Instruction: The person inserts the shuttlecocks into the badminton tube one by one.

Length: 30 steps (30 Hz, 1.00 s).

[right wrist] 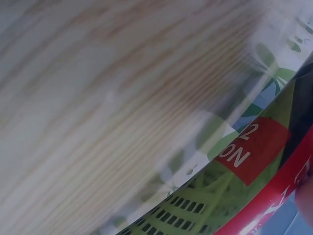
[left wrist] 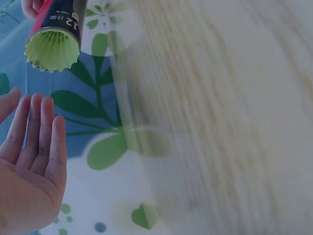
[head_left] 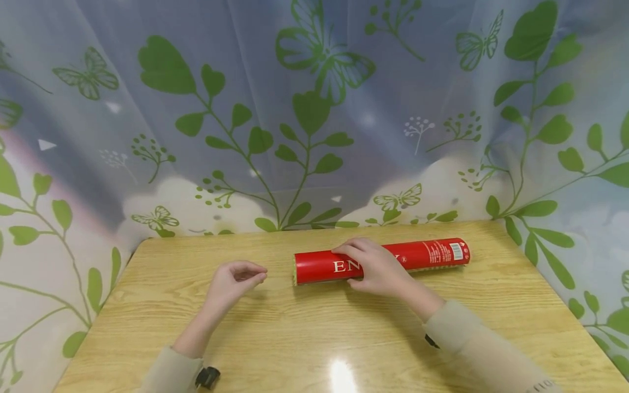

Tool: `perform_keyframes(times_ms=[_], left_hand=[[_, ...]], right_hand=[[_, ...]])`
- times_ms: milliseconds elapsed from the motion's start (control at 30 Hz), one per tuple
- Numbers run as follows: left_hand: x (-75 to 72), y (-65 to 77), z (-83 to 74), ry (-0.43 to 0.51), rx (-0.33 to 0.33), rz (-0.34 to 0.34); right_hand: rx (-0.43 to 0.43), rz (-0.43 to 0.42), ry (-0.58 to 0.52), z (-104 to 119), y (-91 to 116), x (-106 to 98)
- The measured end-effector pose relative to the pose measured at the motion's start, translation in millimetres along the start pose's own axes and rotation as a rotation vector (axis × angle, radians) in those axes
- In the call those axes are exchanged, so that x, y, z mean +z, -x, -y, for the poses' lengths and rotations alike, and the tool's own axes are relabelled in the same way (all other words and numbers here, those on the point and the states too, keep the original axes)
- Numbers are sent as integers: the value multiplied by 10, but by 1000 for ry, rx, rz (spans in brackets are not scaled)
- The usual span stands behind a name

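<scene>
A red tube of shuttlecocks (head_left: 314,266) lies across the table, slightly tilted in the head view, with white lettering and a barcode near its right end. My right hand (head_left: 380,268) grips it round the middle, covering part of the lettering. The left wrist view looks into the tube's uncovered end, where the ribbed skirt of a yellow-green shuttlecock (left wrist: 54,49) shows. My left hand (head_left: 232,283) is just left of that end, apart from it and holding nothing, its fingers (left wrist: 43,132) fairly straight. In the right wrist view, green netted skirts (right wrist: 181,213) show through the tube's clear side.
The wooden table (head_left: 295,338) has a light grain and a bright reflection near its front. A curtain (head_left: 245,109) printed with leaves and butterflies hangs behind it and along both sides. Dark bands (head_left: 208,376) sit at the wrists below beige sleeves.
</scene>
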<state>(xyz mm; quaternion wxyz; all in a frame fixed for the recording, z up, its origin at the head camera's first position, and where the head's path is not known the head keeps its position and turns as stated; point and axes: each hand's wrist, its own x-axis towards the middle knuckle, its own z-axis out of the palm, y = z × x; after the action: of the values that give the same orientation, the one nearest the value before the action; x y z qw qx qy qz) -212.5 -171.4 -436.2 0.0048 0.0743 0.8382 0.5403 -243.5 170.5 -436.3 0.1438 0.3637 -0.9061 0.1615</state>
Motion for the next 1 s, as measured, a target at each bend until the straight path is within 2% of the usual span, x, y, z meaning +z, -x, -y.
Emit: perform_keyframes(times_ms=[400,767,1000], left_hand=[[-46,-74,122,-102,9,-14],[-69,-123,96,-140,13,-21],[-62,-164,88,-154,33,-22]], right_hand=[[46,53,70,34,-118,102],[80,83,73,46,-173,188],[84,87,102,18,-165,113]])
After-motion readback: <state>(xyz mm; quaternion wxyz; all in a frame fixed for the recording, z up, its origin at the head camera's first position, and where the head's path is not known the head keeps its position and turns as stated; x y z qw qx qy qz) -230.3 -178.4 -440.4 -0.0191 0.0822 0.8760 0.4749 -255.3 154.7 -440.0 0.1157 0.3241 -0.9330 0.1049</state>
